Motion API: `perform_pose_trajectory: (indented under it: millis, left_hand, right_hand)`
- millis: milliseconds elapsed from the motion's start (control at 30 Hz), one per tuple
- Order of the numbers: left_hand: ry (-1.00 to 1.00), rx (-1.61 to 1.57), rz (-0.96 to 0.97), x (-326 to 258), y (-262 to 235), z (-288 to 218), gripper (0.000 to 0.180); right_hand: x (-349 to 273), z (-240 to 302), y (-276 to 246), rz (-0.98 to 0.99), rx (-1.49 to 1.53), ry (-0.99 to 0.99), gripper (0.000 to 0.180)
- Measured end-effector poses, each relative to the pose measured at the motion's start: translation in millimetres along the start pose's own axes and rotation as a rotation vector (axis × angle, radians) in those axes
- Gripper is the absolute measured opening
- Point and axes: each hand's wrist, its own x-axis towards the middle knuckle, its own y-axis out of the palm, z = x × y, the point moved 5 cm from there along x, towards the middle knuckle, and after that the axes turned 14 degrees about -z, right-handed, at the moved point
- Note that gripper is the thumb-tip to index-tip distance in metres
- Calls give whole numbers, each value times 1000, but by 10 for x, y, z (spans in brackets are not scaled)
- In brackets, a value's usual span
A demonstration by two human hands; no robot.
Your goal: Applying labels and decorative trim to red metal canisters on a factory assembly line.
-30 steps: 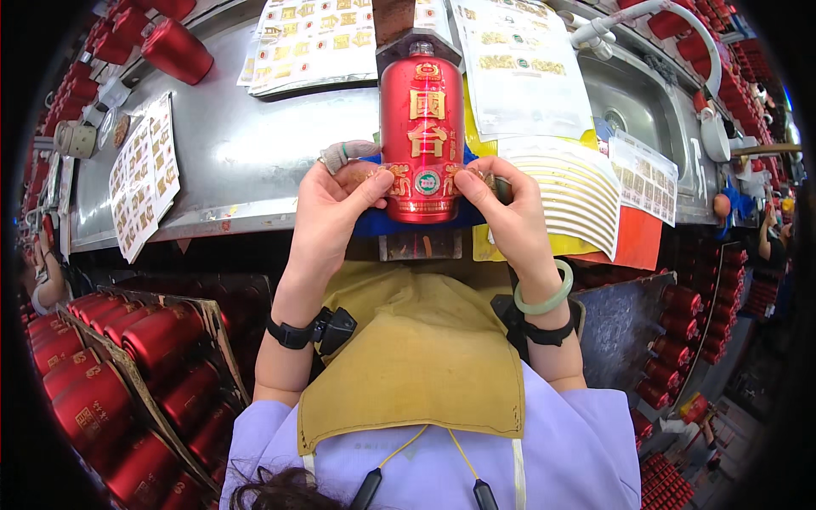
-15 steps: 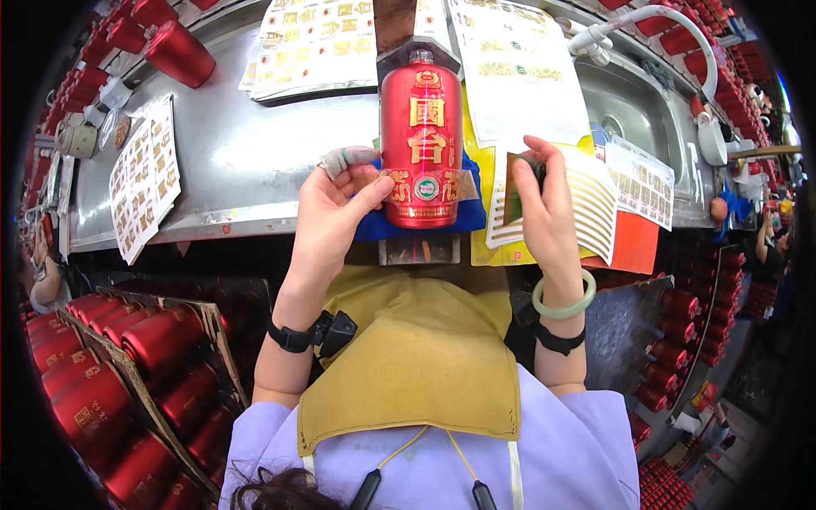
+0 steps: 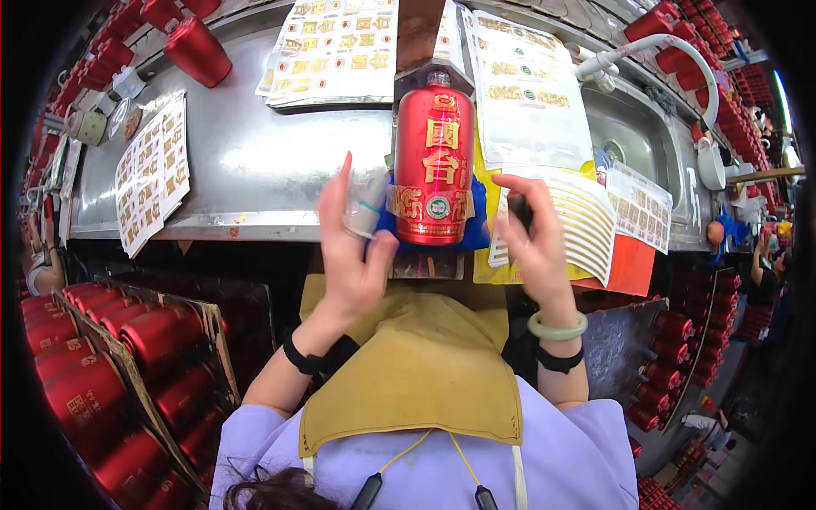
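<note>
A red bottle with gold characters (image 3: 435,161) lies on a blue cloth (image 3: 478,229), its neck pointing away from me. Across its lower part runs a clear film strip with gold motifs (image 3: 410,202). Just left of the bottle, my left hand (image 3: 350,255) is open, fingers apart and touching nothing I can see; one fingertip wears a pale cover with a green band. To the right of the bottle, my right hand (image 3: 540,246) is curled around a small dark flat piece (image 3: 520,210), mostly hidden by the fingers.
Sheets of gold decals (image 3: 336,55) lie on the steel bench (image 3: 255,170), with more sheets (image 3: 527,102) beyond my right hand. White curved strips (image 3: 578,217) lie nearer. A sink (image 3: 633,127) with a white tap (image 3: 671,42) is at right. Racks of red bottles (image 3: 153,340) stand below.
My left hand has let go of the film strip's left end and drawn down and left, opening. My right hand has turned, largely hiding the dark piece. The view has shifted slightly.
</note>
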Motion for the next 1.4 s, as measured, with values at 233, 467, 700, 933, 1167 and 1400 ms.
perform_pose_trajectory:
  millis: [233, 467, 700, 933, 1167, 1400]
  left_hand:
    - [155, 98, 225, -217, 178, 27, 90]
    - [344, 249, 334, -206, 268, -225, 80]
    - [243, 125, 6, -2, 272, -365, 92]
    - [229, 20, 21, 30, 271, -242, 87]
    - [262, 67, 37, 9, 261, -218, 79]
    - [377, 147, 52, -23, 284, -214, 72]
  right_hand:
    - [-97, 83, 518, -147, -206, -475, 97]
    - [-113, 410, 267, -163, -212, -487, 88]
    - [-12, 185, 330, -85, 43, -114, 65]
    - [67, -140, 324, 35, 294, 227, 61]
    - [68, -124, 442, 4, 323, 204, 67]
    - [71, -137, 436, 59, 342, 233, 68]
